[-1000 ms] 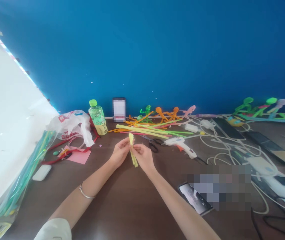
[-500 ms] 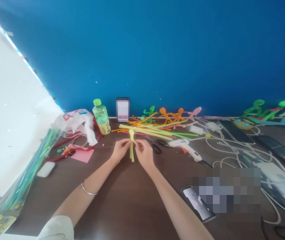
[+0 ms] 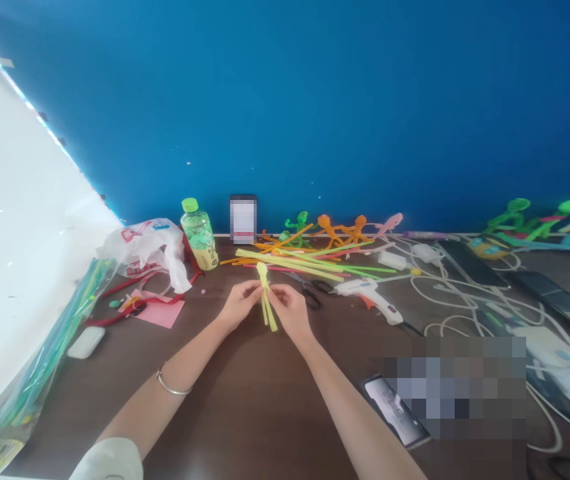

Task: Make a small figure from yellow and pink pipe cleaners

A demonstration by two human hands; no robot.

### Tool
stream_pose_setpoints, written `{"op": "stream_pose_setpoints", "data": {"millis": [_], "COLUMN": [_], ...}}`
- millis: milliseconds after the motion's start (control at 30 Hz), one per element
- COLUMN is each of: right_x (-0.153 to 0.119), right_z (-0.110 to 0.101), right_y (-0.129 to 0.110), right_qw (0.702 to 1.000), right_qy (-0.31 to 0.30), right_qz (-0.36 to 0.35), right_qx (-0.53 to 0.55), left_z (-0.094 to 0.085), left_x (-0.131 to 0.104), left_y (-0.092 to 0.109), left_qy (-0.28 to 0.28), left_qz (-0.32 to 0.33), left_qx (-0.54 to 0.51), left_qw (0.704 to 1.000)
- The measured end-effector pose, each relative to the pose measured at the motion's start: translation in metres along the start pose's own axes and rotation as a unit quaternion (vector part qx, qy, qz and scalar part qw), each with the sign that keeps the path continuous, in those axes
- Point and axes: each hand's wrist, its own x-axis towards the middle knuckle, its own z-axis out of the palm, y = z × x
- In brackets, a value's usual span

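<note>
A pale yellow pipe-cleaner figure (image 3: 263, 273) stands upright between my hands, over the middle of the dark table. Its top is a small wound knob, and two straight strands hang below. My left hand (image 3: 241, 303) pinches it from the left side. From the right, the fingers of my right hand (image 3: 291, 308) are closed on it just under the knob. Part of its middle is hidden by the fingertips. Just beyond lie loose yellow, green, orange and pink pipe cleaners (image 3: 309, 268). Dark-handled scissors (image 3: 311, 297) lie partly behind my right hand.
A white glue gun (image 3: 371, 295) lies to the right, near tangled white cables (image 3: 432, 307). Orange pipe-cleaner figures (image 3: 332, 232) stand by the blue wall. At left are a drink bottle (image 3: 199, 237), a plastic bag (image 3: 139, 243), and pink paper (image 3: 162, 312). A phone (image 3: 395, 410) lies front right.
The lower strands of the yellow figure have swung slightly to the right and spread a little. Both hands keep their pinch on it; the camera view has shifted slightly.
</note>
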Motion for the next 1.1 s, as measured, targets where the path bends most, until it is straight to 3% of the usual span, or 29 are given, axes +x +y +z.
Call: {"op": "stream_pose_setpoints", "data": {"millis": [200, 367, 567, 633, 733, 800, 900, 967, 1100], "right_x": [0.000, -0.002, -0.005, -0.005, -0.009, -0.018, -0.040, -0.057, -0.082], "right_z": [-0.001, -0.002, -0.003, -0.003, -0.012, -0.030, -0.073, -0.108, -0.168], "right_y": [0.001, 0.000, 0.000, -0.007, -0.035, -0.061, -0.089, -0.091, -0.067], "right_qw": [0.999, 0.999, 0.990, 0.981, 0.949, 0.908, 0.859, 0.817, 0.736], "right_qy": [-0.046, -0.030, 0.040, 0.030, -0.032, -0.109, -0.230, -0.295, -0.296], "right_qz": [-0.001, 0.007, -0.044, -0.071, -0.137, -0.167, -0.143, -0.087, 0.017], "right_qx": [0.014, -0.009, -0.132, -0.180, -0.284, -0.369, -0.434, -0.488, -0.608], "left_z": [-0.001, 0.000, 0.002, 0.002, 0.001, 0.000, -0.003, -0.005, -0.010], "left_x": [-0.001, -0.001, -0.003, -0.003, -0.002, 0.000, 0.002, 0.004, 0.003], "left_y": [0.000, -0.001, 0.003, 0.004, 0.005, 0.004, 0.005, 0.007, 0.013], "left_qy": [0.007, 0.005, 0.041, 0.029, 0.013, 0.020, 0.028, 0.029, -0.029], "left_qz": [0.022, 0.032, -0.010, -0.011, -0.009, -0.025, -0.041, -0.057, -0.114], "left_qx": [0.004, 0.005, 0.028, 0.035, 0.033, -0.005, -0.088, -0.152, -0.293], "left_qw": [1.000, 0.999, 0.999, 0.999, 0.999, 0.999, 0.995, 0.986, 0.949]}}
